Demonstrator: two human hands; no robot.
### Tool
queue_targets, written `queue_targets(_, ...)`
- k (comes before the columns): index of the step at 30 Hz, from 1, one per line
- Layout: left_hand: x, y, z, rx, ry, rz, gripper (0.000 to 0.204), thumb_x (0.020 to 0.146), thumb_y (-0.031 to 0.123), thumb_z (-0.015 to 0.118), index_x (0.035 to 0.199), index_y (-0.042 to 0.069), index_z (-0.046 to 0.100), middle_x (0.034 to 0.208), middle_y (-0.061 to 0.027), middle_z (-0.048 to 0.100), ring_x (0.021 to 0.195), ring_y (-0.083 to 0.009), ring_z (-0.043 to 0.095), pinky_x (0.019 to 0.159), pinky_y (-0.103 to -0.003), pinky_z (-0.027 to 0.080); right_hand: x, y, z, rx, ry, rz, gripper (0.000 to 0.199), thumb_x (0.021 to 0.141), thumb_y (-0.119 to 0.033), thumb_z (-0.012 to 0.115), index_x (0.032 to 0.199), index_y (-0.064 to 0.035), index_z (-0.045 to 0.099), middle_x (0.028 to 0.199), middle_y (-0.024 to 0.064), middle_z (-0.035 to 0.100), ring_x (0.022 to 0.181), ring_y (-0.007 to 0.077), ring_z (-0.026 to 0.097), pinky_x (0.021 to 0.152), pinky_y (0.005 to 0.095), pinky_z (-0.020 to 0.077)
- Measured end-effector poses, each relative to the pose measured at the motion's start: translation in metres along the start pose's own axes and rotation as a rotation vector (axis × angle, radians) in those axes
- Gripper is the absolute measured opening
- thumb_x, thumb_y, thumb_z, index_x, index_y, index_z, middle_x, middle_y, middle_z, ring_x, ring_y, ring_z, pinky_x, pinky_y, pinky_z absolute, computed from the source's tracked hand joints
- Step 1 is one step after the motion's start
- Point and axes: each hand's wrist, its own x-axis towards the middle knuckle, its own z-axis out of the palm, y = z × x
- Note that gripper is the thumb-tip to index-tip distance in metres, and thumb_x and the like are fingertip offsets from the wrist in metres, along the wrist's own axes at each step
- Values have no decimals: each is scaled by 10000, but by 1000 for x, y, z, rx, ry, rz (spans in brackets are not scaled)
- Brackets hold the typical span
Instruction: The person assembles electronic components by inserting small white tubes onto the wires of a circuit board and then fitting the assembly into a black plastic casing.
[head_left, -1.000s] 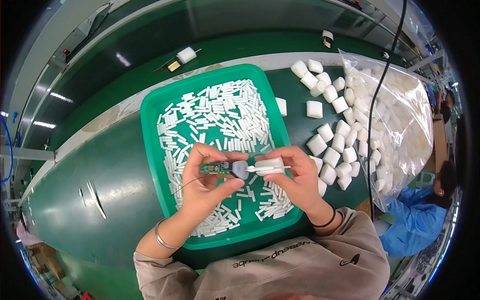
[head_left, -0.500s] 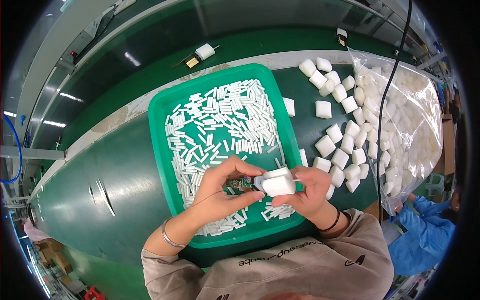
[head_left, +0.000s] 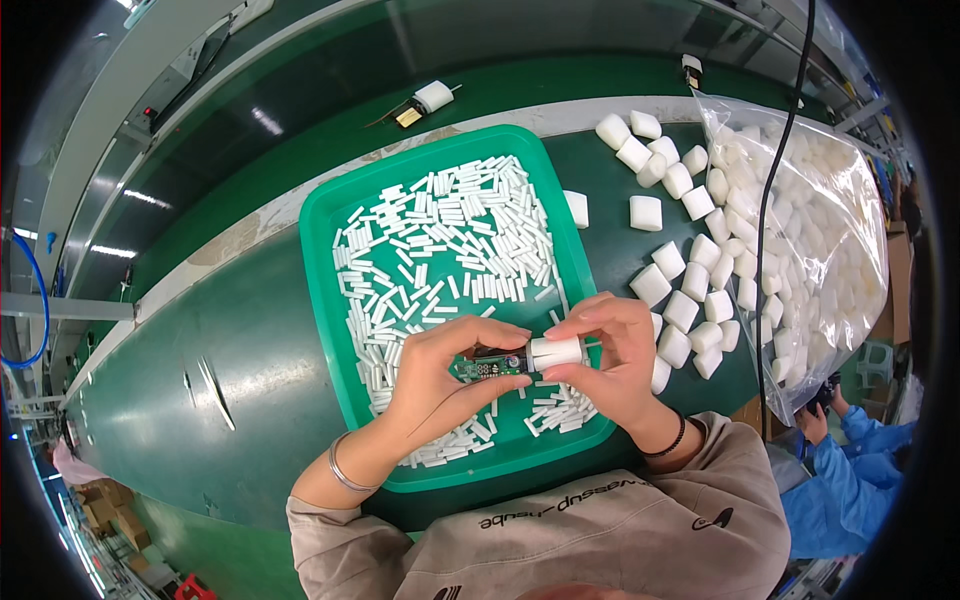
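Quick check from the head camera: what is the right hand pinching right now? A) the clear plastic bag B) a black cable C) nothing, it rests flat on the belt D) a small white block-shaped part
D: the right hand pinches a small white part against the green circuit board in the left hand, above the green tray.

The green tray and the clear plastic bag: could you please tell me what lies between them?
In the head view, loose white blocks lie on the dark green table between the green tray and the clear bag.

Grey-beige sweatshirt point(head_left: 600, 530), sleeves pushed up to the forearms, dark lettering and a small dark logo across the chest. Thin silver bangle point(head_left: 340, 468) on the left wrist. Black band point(head_left: 668, 442), like a hair tie, on the right wrist.
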Motion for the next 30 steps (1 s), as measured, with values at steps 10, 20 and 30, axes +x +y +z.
queue_targets(10,-3,2,1,-29,9,-31,291,620,31,734,882,4,608,883,-99,640,797,-177,630,718,-265,502,-8,-2,2,-64,-30,-93,487,618,31,737,986,-16,421,895,133,571,833,213,608,691,290,516)
queue_targets(20,10,16,-16,73,0,8,270,637,14,721,880,8,602,867,-75,616,783,-152,613,670,-251,509,-4,-11,6,136,-15,19,694,623,-44,755,1183,-2,347,1003,178,571,963,255,568,773,351,490)
queue_targets(30,28,-106,-243,-53,997,-335,461,742,140,659,1132,50,429,865,-76,569,673,-121,566,523,-210,450,3,-17,-2,-589,-535,-193,433,631,-237,713,1005,-67,578,1016,56,570,909,256,519,776,360,432)
